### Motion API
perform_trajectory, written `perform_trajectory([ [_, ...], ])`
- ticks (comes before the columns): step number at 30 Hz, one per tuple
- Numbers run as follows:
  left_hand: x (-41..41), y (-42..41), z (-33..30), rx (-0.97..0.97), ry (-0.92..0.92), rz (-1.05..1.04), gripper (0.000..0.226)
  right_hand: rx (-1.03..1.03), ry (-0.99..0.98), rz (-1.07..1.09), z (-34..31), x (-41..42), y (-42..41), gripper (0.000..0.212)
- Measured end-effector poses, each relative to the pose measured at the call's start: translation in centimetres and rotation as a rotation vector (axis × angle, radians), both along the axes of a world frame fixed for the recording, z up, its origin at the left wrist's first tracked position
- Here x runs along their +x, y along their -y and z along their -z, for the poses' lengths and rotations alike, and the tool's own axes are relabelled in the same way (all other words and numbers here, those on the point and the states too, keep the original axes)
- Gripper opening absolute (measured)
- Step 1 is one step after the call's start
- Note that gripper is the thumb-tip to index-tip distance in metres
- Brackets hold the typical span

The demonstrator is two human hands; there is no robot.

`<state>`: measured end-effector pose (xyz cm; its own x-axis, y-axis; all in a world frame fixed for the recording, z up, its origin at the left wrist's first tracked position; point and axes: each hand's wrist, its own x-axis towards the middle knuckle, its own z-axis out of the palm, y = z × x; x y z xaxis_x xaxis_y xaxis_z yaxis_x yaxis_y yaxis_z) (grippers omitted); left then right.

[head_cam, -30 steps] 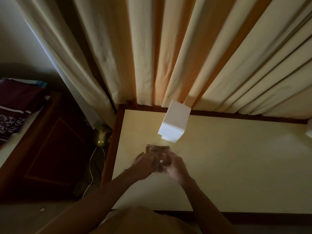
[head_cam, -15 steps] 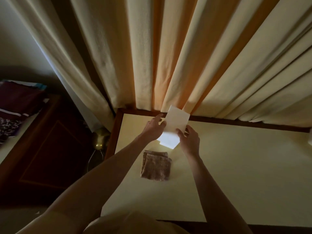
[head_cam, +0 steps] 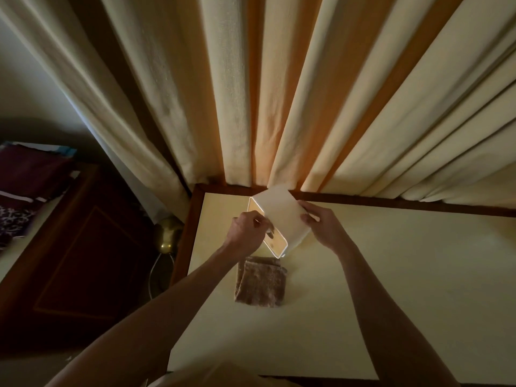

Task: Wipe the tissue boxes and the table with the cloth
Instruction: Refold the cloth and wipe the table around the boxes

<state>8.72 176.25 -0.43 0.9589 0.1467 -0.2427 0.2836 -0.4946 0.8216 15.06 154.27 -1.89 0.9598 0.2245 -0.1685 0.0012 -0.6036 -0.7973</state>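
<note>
White tissue box (head_cam: 282, 213), mottled brown cloth (head_cam: 261, 283)

Table top (head_cam: 405, 289): pale surface open from 1 to 5 o'clock of the folded brown cloth (head_cam: 261, 283), wide passage toward the right edge.
Tissue box (head_cam: 282, 216): tilted at 12 o'clock of the cloth, near the table's far-left corner, flanked by the left hand (head_cam: 247, 233) and right hand (head_cam: 325, 227); both forearms cross the near table.
Curtain (head_cam: 279, 93): folds hang along the far edge, closing 12 o'clock.
Dark wooden cabinet (head_cam: 83, 261): bounds 9 o'clock; brass object (head_cam: 167, 236) sits in the gap between.
</note>
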Motion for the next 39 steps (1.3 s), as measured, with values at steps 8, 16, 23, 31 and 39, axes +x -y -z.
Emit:
perform_trajectory([
  [8, 4.4, -3.6, 1.2, -0.037, -0.063, -0.023, 0.062, 0.302, 0.085, 0.52, 3.6, -6.9, -2.4, 0.069],
  [16, 2.2, -3.4, 1.8, -0.102, -0.011, 0.16, 0.029, 0.301, 0.098, 0.273, 5.5, -9.1, -3.7, 0.084],
  [23, 1.4, -4.5, 2.1, 0.078, 0.078, -0.181, 0.048, 0.289, 0.146, 0.221, 2.9, -4.6, -4.5, 0.053],
  [31, 1.2, -8.7, 1.8, 0.158, -0.037, -0.353, 0.061, 0.146, 0.128, 0.152, 1.5, 1.7, -10.7, 0.037],
  [39, 3.4, -13.1, 3.3, 0.124, -0.19, -0.482, 0.061, 0.015, 0.013, -0.017, 2.3, 7.7, -16.7, 0.029],
])
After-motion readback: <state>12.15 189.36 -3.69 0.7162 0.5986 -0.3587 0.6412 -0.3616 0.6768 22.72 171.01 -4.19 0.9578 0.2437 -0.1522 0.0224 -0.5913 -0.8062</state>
